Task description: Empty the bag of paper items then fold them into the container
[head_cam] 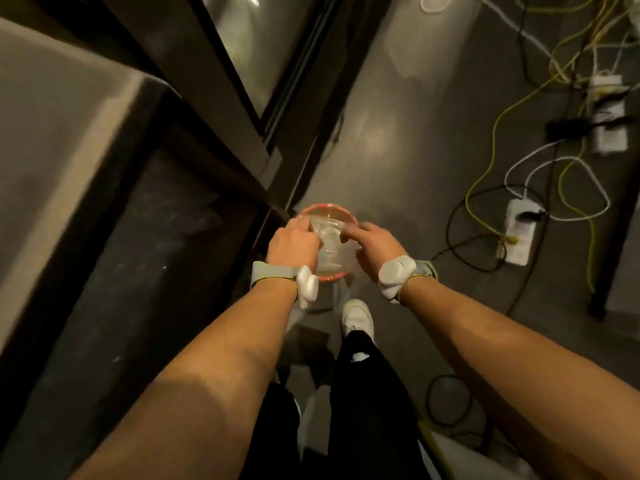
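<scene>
While a clear round container (329,244) with a reddish rim was gripped by the left hand (292,245) and right hand (372,247) above the floor (398,150), folding seemed unfinished; blur hid any paper.

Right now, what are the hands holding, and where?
Both hold a clear container with a red rim: the left hand on its left side, the right hand on its right. Exact finger contact is blurred.
</scene>
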`<action>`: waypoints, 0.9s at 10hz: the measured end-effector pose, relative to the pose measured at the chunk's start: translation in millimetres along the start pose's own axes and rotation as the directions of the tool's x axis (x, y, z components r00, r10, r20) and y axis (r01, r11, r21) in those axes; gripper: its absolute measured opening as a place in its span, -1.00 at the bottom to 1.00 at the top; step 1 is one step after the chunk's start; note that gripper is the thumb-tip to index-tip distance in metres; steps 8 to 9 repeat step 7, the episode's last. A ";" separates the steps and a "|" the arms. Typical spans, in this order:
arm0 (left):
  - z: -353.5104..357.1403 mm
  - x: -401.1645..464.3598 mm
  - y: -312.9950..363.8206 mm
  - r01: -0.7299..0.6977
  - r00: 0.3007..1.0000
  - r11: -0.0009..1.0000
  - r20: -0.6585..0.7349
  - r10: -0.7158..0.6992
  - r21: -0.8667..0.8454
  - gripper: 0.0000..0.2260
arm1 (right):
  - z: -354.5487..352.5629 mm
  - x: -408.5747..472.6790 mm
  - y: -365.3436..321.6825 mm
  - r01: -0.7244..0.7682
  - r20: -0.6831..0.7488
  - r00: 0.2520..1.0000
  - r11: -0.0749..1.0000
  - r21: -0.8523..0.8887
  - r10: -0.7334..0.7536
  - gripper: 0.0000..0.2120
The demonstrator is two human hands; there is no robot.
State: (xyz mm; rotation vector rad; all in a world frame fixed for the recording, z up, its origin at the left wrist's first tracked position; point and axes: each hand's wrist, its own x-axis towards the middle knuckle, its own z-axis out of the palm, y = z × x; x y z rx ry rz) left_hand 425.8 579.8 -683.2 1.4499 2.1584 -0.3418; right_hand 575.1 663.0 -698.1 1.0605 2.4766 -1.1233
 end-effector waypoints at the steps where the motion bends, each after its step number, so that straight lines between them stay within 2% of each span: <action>1: 71.8 54.8 -8.5 0.029 1.000 0.999 0.008 -0.029 0.041 -0.69 | 59.5 56.9 49.1 -0.007 0.091 0.996 0.997 -0.079 0.014 -0.66; 2: 149.8 115.6 -26.0 -0.045 0.998 0.994 0.057 0.040 0.100 -0.74 | 117.0 117.9 96.2 -0.029 0.188 0.981 0.988 -0.153 0.058 -0.64; 3: 205.9 156.5 -46.3 -0.081 0.981 0.996 0.181 0.070 0.050 -0.63 | 160.3 153.9 122.0 -0.082 0.244 0.962 0.984 -0.159 0.119 -0.66; 4: 246.4 188.8 -55.5 -0.042 0.949 0.999 0.313 0.038 0.005 -0.61 | 201.0 181.8 145.3 -0.071 0.311 0.942 0.980 -0.188 0.128 -0.64; 5: 273.7 216.4 -56.9 -0.167 0.883 0.982 0.457 0.110 0.086 -0.61 | 237.6 206.7 156.3 -0.148 0.366 0.903 0.962 -0.229 0.226 -0.69; 6: 273.4 234.4 -57.5 -0.154 0.850 0.985 0.519 0.092 0.077 -0.54 | 246.2 216.5 159.2 -0.199 0.380 0.884 0.955 -0.219 0.271 -0.62; 7: 243.0 225.7 -47.6 -0.061 0.889 0.998 0.455 0.051 0.008 -0.55 | 227.0 210.9 146.9 -0.196 0.399 0.869 0.943 -0.270 0.295 -0.38; 9: 243.0 225.7 -47.6 -0.061 0.889 0.998 0.455 0.051 0.008 -0.55 | 227.0 210.9 146.9 -0.196 0.399 0.869 0.943 -0.270 0.295 -0.38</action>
